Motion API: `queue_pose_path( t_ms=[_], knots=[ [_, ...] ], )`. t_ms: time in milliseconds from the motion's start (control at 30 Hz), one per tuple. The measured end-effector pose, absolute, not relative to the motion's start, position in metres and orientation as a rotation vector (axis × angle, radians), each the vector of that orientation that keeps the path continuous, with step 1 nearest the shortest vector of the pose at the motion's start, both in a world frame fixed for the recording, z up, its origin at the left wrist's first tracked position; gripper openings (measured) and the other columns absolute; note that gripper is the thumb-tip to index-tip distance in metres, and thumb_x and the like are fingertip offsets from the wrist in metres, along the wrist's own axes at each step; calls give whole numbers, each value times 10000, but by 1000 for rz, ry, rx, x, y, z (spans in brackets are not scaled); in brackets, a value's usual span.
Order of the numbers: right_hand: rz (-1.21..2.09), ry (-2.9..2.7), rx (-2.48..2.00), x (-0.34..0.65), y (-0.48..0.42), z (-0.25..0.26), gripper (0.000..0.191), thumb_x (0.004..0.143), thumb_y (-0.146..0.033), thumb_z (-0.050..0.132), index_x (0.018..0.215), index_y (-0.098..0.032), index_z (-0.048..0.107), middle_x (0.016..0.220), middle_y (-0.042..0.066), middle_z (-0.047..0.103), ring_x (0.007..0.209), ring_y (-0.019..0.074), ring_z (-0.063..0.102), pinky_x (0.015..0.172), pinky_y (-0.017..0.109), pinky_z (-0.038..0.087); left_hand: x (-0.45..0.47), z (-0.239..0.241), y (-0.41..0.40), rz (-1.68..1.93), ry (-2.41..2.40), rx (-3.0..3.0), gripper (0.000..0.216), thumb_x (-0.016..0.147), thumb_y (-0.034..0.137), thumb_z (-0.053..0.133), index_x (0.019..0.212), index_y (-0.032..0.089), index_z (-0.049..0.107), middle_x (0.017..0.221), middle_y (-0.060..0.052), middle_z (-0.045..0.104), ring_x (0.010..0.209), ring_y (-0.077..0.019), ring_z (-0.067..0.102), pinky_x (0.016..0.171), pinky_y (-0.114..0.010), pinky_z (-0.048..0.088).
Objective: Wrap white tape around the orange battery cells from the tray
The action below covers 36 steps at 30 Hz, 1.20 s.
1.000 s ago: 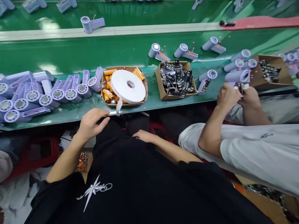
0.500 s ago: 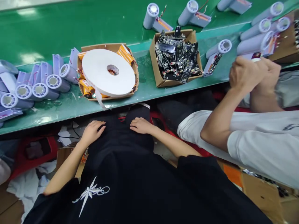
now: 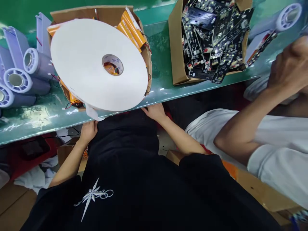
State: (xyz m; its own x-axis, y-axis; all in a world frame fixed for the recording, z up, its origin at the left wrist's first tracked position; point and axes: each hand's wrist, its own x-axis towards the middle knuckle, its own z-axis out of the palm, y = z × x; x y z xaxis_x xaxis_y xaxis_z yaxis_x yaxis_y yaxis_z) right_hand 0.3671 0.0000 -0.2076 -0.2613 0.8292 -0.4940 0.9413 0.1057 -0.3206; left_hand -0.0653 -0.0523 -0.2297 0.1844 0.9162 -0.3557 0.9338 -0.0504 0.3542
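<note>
My left hand point(image 3: 89, 131) is at the bench's front edge, beside my thigh; its fingertips go out of sight there, and I see nothing held. My right hand point(image 3: 155, 111) lies over my other thigh at the same edge, thumb stretched apart, its other fingers partly covered, nothing visible in it. Above them, a big white tape roll point(image 3: 79, 61) rests on a cardboard box point(image 3: 96, 12) of orange-wrapped battery packs point(image 3: 132, 27). The roll's loose tape end point(image 3: 91, 112) hangs over the edge near my left hand.
A second cardboard box point(image 3: 177, 48) holds black circuit boards point(image 3: 216, 41). Lilac cylindrical housings point(image 3: 39, 64) lie at the left of the green bench point(image 3: 160, 48); another housing point(image 3: 276, 22) is at the right. A co-worker's hand point(image 3: 288, 65) and white sleeve point(image 3: 276, 163) are on the right.
Both my hands have moved forward from my thighs to the bench edge. The view has come closer to the bench, so the boxes appear larger. The co-worker's hands have shifted toward the right border.
</note>
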Motion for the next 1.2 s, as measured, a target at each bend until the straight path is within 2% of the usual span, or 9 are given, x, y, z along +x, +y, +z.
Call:
queue_pose_path(
  t_ms=[100, 200, 400, 533, 733, 833, 967, 1100, 1200],
  knots=[
    [-880, 2133, 1779, 364, 9, -214, 497, 1136, -270, 392, 1492, -40, 652, 1496, 284, 678, 1395, 408, 607, 1219, 543, 384, -68, -224, -59, -32, 1745, 1906, 289, 1048, 405, 371, 960, 227, 581, 872, -161, 694, 917, -375, 700, 912, -535, 540],
    [-1041, 2159, 1594, 357, -15, -206, 399, 1110, -177, 411, 1309, -95, 747, 1329, 223, 776, 1300, 341, 682, 1139, 426, 457, -72, -207, -74, 9, 1696, 1878, 220, 1039, 385, 388, 951, 250, 538, 912, -137, 707, 906, -333, 707, 865, -474, 556],
    [-1143, 2039, 1677, 359, -64, -187, 361, 1133, -264, 422, 1331, -175, 711, 1286, 159, 809, 1145, 311, 766, 918, 358, 526, -74, -174, -95, 56, 1533, 1891, 187, 1043, 382, 424, 944, 268, 534, 934, -96, 718, 923, -288, 713, 878, -430, 581],
    [-1187, 1961, 1806, 358, -69, -190, 383, 1130, -303, 428, 1384, -174, 684, 1270, 168, 815, 1040, 321, 793, 884, 371, 543, -72, -172, -87, 51, 1504, 1914, 213, 1054, 380, 419, 922, 269, 543, 895, -90, 708, 896, -293, 701, 853, -440, 572],
    [-1552, 2017, 1728, 342, -118, -178, 307, 1094, -335, 516, 1216, -271, 790, 1027, 20, 842, 884, 202, 773, 870, 300, 597, -63, -176, -81, 53, 1477, 1953, 296, 1079, 434, 435, 952, 257, 636, 964, -106, 739, 968, -305, 713, 919, -456, 587],
    [-1511, 1960, 2080, 355, -113, -185, 397, 1111, -375, 441, 1336, -252, 744, 1158, 93, 802, 1029, 253, 753, 969, 386, 607, -48, -179, -77, 89, 1468, 1985, 325, 1091, 432, 440, 1029, 252, 703, 1022, -116, 760, 1024, -314, 722, 978, -481, 597],
    [-1102, 1886, 2193, 376, -74, -197, 669, 1015, -504, 684, 1584, -177, 553, 1531, 229, 584, 1395, 407, 602, 1167, 549, 520, -8, -185, -52, 103, 1335, 2041, 367, 1117, 463, 455, 1213, 253, 740, 1189, -111, 791, 1133, -296, 737, 1067, -475, 589],
    [-1180, 1823, 1959, 365, -79, -183, 733, 1079, -592, 565, 1651, -150, 447, 1577, 250, 532, 1296, 401, 694, 1042, 484, 587, 54, -200, -13, 7, 1078, 2050, 515, 1123, 525, 468, 1544, 258, 598, 1532, -125, 679, 1362, -312, 672, 1168, -479, 541],
    [-1221, 1857, 1814, 360, -108, -168, 659, 1093, -592, 539, 1615, -191, 497, 1552, 224, 596, 1237, 384, 730, 975, 456, 600, 98, -221, 6, -138, 900, 2043, 640, 1069, 499, 570, 1654, 255, 479, 1670, -134, 553, 1486, -346, 573, 1215, -502, 495]
  ],
)
